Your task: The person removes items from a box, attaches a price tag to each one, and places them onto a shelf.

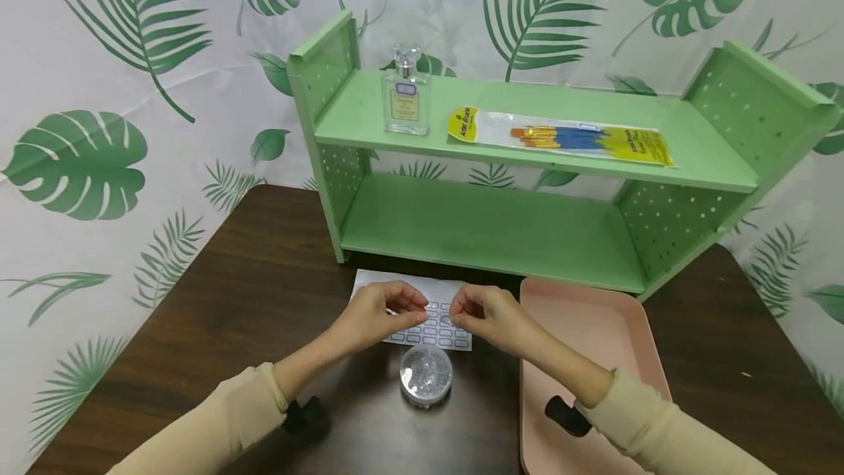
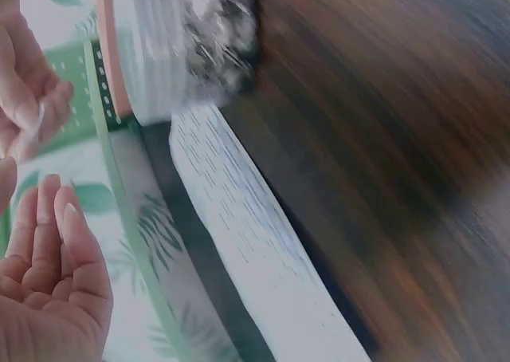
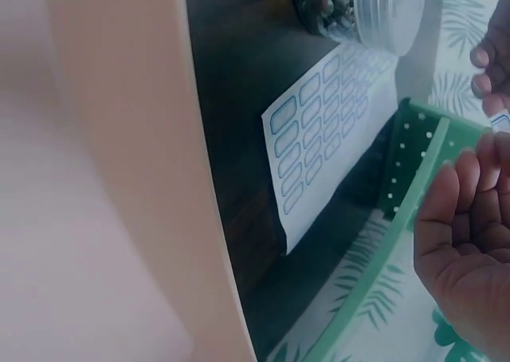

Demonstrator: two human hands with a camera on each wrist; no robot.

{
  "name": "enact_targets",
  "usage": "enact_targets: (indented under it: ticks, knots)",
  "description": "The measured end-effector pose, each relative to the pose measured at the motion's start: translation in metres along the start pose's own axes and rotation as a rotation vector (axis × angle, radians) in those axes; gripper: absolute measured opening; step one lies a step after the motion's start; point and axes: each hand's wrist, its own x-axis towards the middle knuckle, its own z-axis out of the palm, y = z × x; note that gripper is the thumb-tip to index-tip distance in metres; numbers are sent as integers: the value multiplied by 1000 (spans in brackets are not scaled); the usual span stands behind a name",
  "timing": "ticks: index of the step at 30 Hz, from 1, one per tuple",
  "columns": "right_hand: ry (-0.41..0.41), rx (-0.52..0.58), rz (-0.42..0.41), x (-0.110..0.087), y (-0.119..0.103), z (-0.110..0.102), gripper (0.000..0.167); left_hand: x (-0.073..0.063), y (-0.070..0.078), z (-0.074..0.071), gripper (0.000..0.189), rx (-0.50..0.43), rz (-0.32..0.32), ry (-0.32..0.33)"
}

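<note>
My right hand [image 1: 491, 316] pinches a small blue-bordered label sticker [image 3: 500, 123] between thumb and fingertips. Facing it, my left hand [image 1: 385, 311] has loosely bent fingers, the thumb apart from the index finger, and nothing visible in its grasp. Both hands hover over a white sheet of label stickers [image 1: 435, 339] printed in rows, which lies on the table. Just in front of the sheet stands a round clear jar [image 1: 426, 376] with a transparent lid. Small shiny metallic pieces fill its lower part; their exact kind is unclear.
Behind the sheet stands a green two-tier shelf [image 1: 488, 218]. Its upper tier bears a glass perfume bottle [image 1: 405, 105] with a label and a packet of paintbrushes [image 1: 560, 136]. A pink tray [image 1: 593, 306] lies under my right forearm on the dark wooden table [image 1: 217, 299].
</note>
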Motion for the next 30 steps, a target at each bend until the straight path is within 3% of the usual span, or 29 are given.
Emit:
enact_targets:
  ticks: [5, 11, 22, 30]
  knots:
    - [-17, -6, 0, -6, -4, 3, 7, 3, 11, 12, 14, 16, 38, -62]
    - [6, -31, 8, -12, -8, 6, 9, 4, 14, 20, 5, 55, 45, -72]
    - [238, 91, 115, -30, -13, 12, 7, -1, 12, 24, 9, -77, 4, -50]
    - [269, 158, 160, -41, -24, 24, 7, -9, 16, 24, 9, -116, -15, -71]
